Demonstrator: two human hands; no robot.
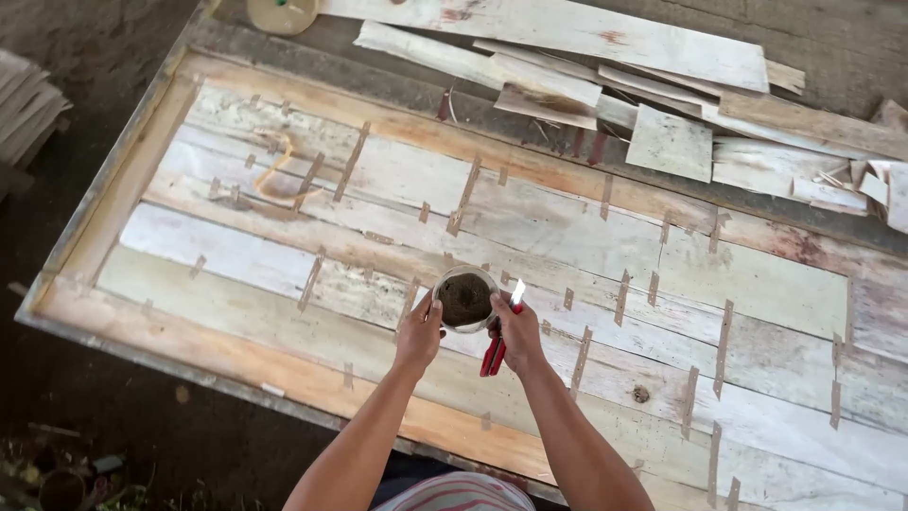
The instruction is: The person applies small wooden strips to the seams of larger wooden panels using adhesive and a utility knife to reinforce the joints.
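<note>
My left hand [419, 333] grips the left side of a roll of brown paper tape [464, 299], seen end on as a round ring with a dark middle. My right hand [517, 331] touches the roll's right side and holds a red-handled cutter [496, 348] whose pale blade points up beside the roll. Both hands hover over a large sheet of pale wood veneer strips [530, 237] laid side by side on a table. Several short brown tape pieces [352, 161] cross the seams between the strips.
A grey metal frame [104, 180] edges the table. Loose veneer offcuts [662, 95] are piled along the far edge and at the right. A round pale container [281, 13] stands at the top edge. A stack of boards [24, 104] lies at far left.
</note>
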